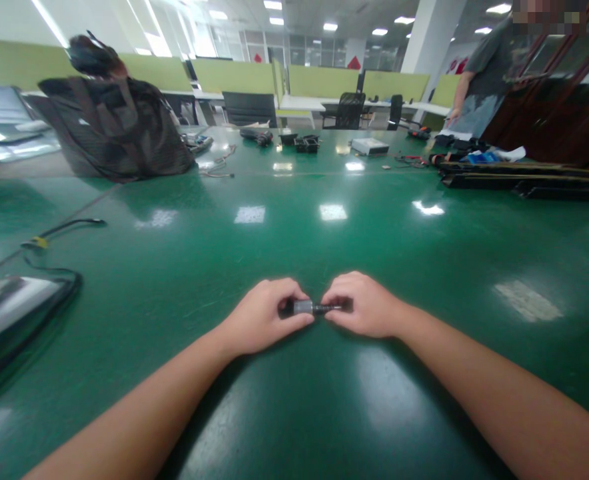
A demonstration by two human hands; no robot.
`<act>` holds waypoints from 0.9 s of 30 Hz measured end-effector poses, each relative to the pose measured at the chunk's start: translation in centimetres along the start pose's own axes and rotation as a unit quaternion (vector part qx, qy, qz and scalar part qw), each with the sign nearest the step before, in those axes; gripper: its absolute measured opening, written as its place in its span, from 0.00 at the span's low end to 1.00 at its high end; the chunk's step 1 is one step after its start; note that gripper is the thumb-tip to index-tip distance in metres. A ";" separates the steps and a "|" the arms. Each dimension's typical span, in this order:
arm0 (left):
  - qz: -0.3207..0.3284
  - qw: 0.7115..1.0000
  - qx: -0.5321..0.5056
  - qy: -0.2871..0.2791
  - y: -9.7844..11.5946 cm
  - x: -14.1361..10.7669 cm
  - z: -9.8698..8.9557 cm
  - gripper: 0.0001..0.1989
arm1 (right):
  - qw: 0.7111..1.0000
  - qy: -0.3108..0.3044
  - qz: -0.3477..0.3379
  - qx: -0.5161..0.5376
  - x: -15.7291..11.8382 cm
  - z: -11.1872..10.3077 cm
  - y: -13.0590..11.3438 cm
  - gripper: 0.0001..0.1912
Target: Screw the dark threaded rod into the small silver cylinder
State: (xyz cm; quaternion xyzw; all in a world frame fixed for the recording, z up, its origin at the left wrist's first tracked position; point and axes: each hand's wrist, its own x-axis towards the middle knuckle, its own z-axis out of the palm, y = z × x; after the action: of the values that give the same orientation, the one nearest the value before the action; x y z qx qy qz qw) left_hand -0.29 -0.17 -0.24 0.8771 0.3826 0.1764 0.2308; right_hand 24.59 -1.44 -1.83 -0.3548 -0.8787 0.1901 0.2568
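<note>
Low in the middle of the head view, a small black-and-grey cylindrical piece (303, 307) lies level, with a thin dark ribbed shaft (321, 309) running out of its right end. My left hand (267, 315) is closed around the thicker body, thumb below and fingers above. From the other side, my right hand (362, 305) closes its thumb and fingers on the shaft. Both hands are at the green tabletop (284, 253). The piece's exact kind is too small to make out, and its ends are partly hidden by my fingers.
On the left lie a black cable (69, 225) and a flat, pale device with dark edges (14, 313). A dark bag (119, 130) stands at the back left. Black bars (529, 180) and a white box (369, 146) are farther back. A person (487, 80) stands at the right.
</note>
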 end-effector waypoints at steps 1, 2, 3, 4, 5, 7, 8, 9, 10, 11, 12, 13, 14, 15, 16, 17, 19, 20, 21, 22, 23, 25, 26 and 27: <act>0.001 1.000 0.000 0.002 0.0 0.0 0.0 0.12 | 1.000 -0.001 0.001 -0.001 0.0 0.0 0.0 0.05; 0.003 1.000 0.000 0.003 0.0 0.0 0.0 0.11 | 1.000 -0.002 0.004 -0.002 0.0 -0.1 0.0 0.05; 0.005 1.000 -0.001 0.004 0.0 0.0 0.0 0.11 | 1.000 -0.003 0.006 -0.003 -0.1 -0.1 0.0 0.05; 0.007 1.000 -0.001 0.004 -0.1 0.0 0.0 0.11 | 1.000 -0.004 0.007 -0.005 -0.1 -0.1 0.0 0.05; 0.008 1.000 -0.001 0.004 -0.1 0.0 0.1 0.11 | 1.000 -0.004 0.007 -0.006 -0.1 -0.2 0.0 0.05; 0.007 1.000 0.000 0.003 -0.1 0.0 0.1 0.11 | 1.000 -0.005 0.006 -0.007 -0.1 -0.2 0.0 0.05; 0.007 1.000 0.000 0.004 -0.2 0.0 0.1 0.11 | 1.000 -0.005 0.006 -0.007 -0.1 -0.2 0.1 0.05; 0.006 1.000 0.000 0.004 -0.2 0.0 0.1 0.11 | 1.000 -0.004 0.006 -0.007 -0.1 -0.2 0.1 0.05; 0.006 1.000 -0.001 0.004 -0.2 0.0 0.1 0.11 | 1.000 -0.003 0.008 -0.008 -0.1 -0.2 0.1 0.04; 0.006 1.000 -0.001 0.003 -0.2 0.0 0.1 0.11 | 1.000 -0.003 0.010 -0.008 -0.1 -0.2 0.2 0.04; 0.007 1.000 -0.002 0.002 -0.2 0.0 0.1 0.11 | 1.000 -0.002 0.011 -0.008 -0.1 -0.2 0.2 0.03; 0.008 1.000 -0.002 0.001 -0.2 0.0 0.1 0.11 | 1.000 -0.001 0.012 -0.008 -0.1 -0.3 0.2 0.03; 0.008 1.000 -0.002 -0.001 -0.2 0.0 0.1 0.11 | 1.000 0.000 0.014 -0.007 -0.2 -0.3 0.3 0.03; 0.007 1.000 -0.002 -0.002 -0.2 0.0 0.0 0.11 | 1.000 0.001 0.015 -0.007 -0.2 -0.4 0.3 0.03; 0.007 1.000 -0.003 -0.002 -0.2 -0.1 0.0 0.11 | 1.000 0.001 0.017 -0.007 -0.3 -0.6 0.4 0.02; 0.006 1.000 -0.003 -0.003 -0.2 -0.1 0.0 0.11 | 1.000 -0.002 0.019 -0.006 -0.4 -0.8 0.6 0.02; 0.004 1.000 -0.005 -0.002 -0.1 -0.1 0.0 0.12 | 1.000 -0.010 0.028 -0.002 -0.6 -1.2 0.9 0.02; 0.003 1.000 -0.006 -0.002 -0.1 -0.1 -0.1 0.12 | 0.999 -0.016 0.034 0.002 -0.7 -1.5 1.1 0.03; 0.002 1.000 -0.007 -0.002 -0.1 -0.1 -0.1 0.12 | 0.999 -0.020 0.044 0.006 -0.8 -1.8 1.3 0.03; 0.002 1.000 -0.007 -0.002 -0.1 0.0 -0.1 0.12 | 0.998 -0.024 0.055 0.010 -0.9 -2.0 1.5 0.03; 0.002 1.000 -0.008 -0.003 0.0 0.0 -0.1 0.12 | 0.998 -0.026 0.064 0.014 -0.9 -2.2 1.6 0.03; 0.004 1.000 -0.008 -0.004 -0.1 0.0 -0.1 0.12 | 0.997 -0.032 0.073 0.021 -0.9 -2.5 1.8 0.03; 0.004 1.000 -0.008 -0.003 -0.1 0.0 -0.1 0.12 | 0.996 -0.035 0.073 0.023 -0.9 -2.5 1.8 0.03; 0.004 1.000 -0.007 -0.003 -0.1 0.0 -0.1 0.12 | 0.996 -0.037 0.072 0.024 -0.9 -2.6 1.8 0.03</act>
State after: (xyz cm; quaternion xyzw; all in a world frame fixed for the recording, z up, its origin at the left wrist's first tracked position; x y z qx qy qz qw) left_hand -0.43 -0.11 -0.22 0.8773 0.3771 0.1779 0.2375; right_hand 27.58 -0.52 -0.98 -0.4038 -0.8548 0.2424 0.2178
